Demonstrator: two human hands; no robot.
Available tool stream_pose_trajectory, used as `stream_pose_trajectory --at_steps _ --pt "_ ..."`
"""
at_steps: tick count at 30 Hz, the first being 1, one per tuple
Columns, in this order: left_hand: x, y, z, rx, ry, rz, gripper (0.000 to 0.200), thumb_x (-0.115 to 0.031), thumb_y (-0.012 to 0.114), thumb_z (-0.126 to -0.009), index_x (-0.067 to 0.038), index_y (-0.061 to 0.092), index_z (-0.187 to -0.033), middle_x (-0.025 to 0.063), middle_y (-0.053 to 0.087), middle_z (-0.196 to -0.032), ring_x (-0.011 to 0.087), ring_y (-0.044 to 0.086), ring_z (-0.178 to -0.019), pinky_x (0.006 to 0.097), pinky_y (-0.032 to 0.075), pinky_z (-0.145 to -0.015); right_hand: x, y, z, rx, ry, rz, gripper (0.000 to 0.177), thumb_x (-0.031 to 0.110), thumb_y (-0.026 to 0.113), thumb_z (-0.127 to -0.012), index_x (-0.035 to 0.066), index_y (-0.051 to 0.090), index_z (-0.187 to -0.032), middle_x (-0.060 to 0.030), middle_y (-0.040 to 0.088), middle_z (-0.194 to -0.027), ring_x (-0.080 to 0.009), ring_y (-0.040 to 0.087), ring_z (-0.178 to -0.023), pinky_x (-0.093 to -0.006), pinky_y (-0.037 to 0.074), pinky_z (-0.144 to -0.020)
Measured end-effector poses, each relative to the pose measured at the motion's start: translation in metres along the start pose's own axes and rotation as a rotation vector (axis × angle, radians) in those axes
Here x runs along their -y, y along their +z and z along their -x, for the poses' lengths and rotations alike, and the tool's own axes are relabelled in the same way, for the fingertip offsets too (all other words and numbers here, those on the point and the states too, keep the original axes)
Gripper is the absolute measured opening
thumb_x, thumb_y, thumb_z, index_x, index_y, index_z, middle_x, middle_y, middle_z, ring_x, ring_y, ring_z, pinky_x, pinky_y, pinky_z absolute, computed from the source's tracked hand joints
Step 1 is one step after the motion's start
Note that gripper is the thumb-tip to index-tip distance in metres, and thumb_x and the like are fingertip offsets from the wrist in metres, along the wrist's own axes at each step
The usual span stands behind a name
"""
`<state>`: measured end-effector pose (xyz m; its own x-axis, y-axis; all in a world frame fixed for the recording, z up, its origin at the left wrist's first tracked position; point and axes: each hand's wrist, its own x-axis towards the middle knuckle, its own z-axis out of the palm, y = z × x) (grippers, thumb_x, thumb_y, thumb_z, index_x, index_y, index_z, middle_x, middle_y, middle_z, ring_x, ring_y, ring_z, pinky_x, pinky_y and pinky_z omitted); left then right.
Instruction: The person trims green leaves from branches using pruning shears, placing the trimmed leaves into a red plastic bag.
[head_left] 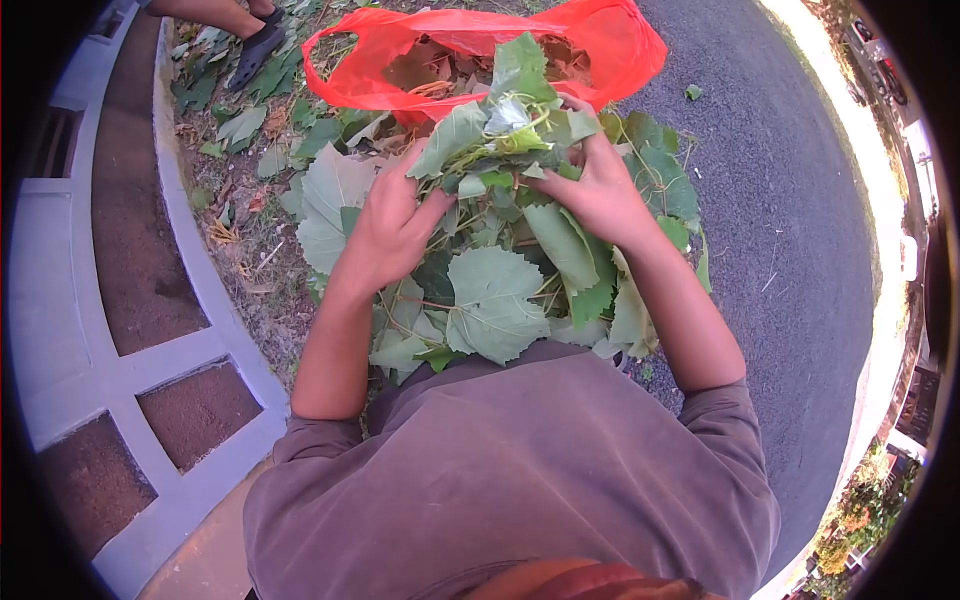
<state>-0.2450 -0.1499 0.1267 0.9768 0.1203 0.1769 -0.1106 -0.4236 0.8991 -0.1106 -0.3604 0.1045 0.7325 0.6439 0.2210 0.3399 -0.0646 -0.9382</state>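
Observation:
Both my hands hold a bunch of green leafy vine cuttings (505,135) in front of my chest. On its left side, my left hand (393,222) has its fingers curled around the stems and leaves. My right hand (598,185) grips the bunch from the right, its fingertips partly hidden by foliage. A red plastic bag (400,85) stands open just beyond the bunch, with dry brown leaves (450,70) inside. Below my hands, a heap of large green leaves (495,305) reaches down to my shirt.
At the upper left, another person's foot in a dark clog (258,52) stands among fallen leaves. A pale concrete curb (215,290) with soil-filled openings runs along the left. Grey asphalt (780,250) lies on the right. Several leaves are scattered over the ground.

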Motion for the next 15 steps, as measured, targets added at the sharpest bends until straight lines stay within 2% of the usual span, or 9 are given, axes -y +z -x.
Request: stream_pose_trajectory --at_steps 1,3,5,7,9,10,13,14,15 --pt "0.000 0.002 0.000 -0.010 -0.018 0.014 0.048 -0.005 0.056 -0.092 0.005 0.054 -0.140 0.0209 0.069 -0.122 0.0317 0.066 -0.111 0.0398 0.048 -0.100 -0.004 0.001 0.003 -0.083 0.047 -0.173 0.070 0.024 0.078 -0.089 0.001 0.041 -0.144 -0.0191 0.066 -0.128 -0.0291 0.064 -0.123 -0.0419 0.050 -0.103" --pt "0.008 0.003 0.002 -0.067 -0.033 0.043 0.045 -0.006 0.056 -0.094 0.005 0.056 -0.138 0.0192 0.070 -0.120 0.0285 0.065 -0.108 0.0384 0.048 -0.098 -0.002 -0.008 0.007 -0.065 0.020 -0.109 0.075 0.035 0.079 -0.090 0.001 0.042 -0.146 -0.0180 0.062 -0.134 -0.0254 0.063 -0.124 -0.0409 0.049 -0.105" --pt "0.016 -0.003 0.004 -0.127 -0.049 0.073 0.041 -0.006 0.056 -0.096 0.005 0.057 -0.136 0.0175 0.070 -0.119 0.0253 0.065 -0.106 0.0369 0.049 -0.096 0.024 -0.026 0.009 0.276 0.281 0.181 0.084 0.046 0.078 -0.089 0.001 0.042 -0.149 -0.0196 0.058 -0.139 -0.0294 0.062 -0.125 -0.0425 0.048 -0.106" --pt "0.022 -0.014 0.008 -0.225 -0.115 0.087 0.035 -0.008 0.056 -0.100 0.004 0.059 -0.132 0.0119 0.070 -0.115 0.0182 0.062 -0.102 0.0341 0.048 -0.093 0.014 -0.034 0.018 0.283 0.190 0.264 0.095 0.056 0.078 -0.085 0.001 0.040 -0.153 -0.0217 0.057 -0.141 -0.0337 0.061 -0.125 -0.0450 0.048 -0.107" --pt "0.027 -0.019 0.014 -0.281 -0.090 0.083 0.029 -0.010 0.057 -0.102 0.003 0.062 -0.127 0.0063 0.069 -0.109 0.0128 0.059 -0.095 0.0307 0.049 -0.084 0.016 -0.041 0.030 0.352 0.198 0.273 0.110 0.066 0.079 -0.079 0.007 0.034 -0.159 -0.0222 0.055 -0.143 -0.0317 0.058 -0.129 -0.0446 0.044 -0.110" --pt "0.034 -0.023 0.018 -0.299 -0.105 0.046 0.027 -0.010 0.058 -0.102 0.003 0.063 -0.125 0.0050 0.069 -0.106 0.0114 0.059 -0.091 0.0297 0.049 -0.080 0.024 -0.047 0.031 0.418 0.291 0.173 0.126 0.078 0.080 -0.067 0.008 0.032 -0.160 -0.0230 0.054 -0.144 -0.0359 0.056 -0.132 -0.0475 0.045 -0.110" --pt "0.044 -0.026 0.023 -0.315 -0.118 0.041 0.024 -0.010 0.058 -0.101 0.003 0.065 -0.121 0.0034 0.069 -0.102 0.0093 0.058 -0.086 0.0283 0.048 -0.073 0.025 -0.066 0.048 0.570 0.169 0.325 0.135 0.077 0.084 -0.059 0.009 0.029 -0.161 -0.0227 0.051 -0.147 -0.0383 0.053 -0.137 -0.0498 0.043 -0.113" --pt "0.046 -0.025 0.025 -0.317 -0.119 0.067 0.023 -0.010 0.058 -0.101 0.002 0.065 -0.119 0.0032 0.069 -0.100 0.0086 0.057 -0.084 0.0280 0.048 -0.071 0.029 -0.072 0.051 0.588 0.074 0.401 0.125 0.071 0.089 -0.058 0.012 0.040 -0.156 -0.0218 0.050 -0.148 -0.0415 0.049 -0.139 -0.0505 0.040 -0.116" --pt "0.048 -0.023 0.028 -0.320 -0.123 0.095 0.022 -0.010 0.058 -0.101 0.002 0.066 -0.118 0.0029 0.068 -0.098 0.0078 0.057 -0.082 0.0276 0.048 -0.068 0.033 -0.077 0.057 0.593 0.084 0.404 0.125 0.071 0.089 -0.058 0.012 0.040 -0.156 -0.0218 0.050 -0.148 -0.0415 0.049 -0.139 -0.0505 0.040 -0.116"
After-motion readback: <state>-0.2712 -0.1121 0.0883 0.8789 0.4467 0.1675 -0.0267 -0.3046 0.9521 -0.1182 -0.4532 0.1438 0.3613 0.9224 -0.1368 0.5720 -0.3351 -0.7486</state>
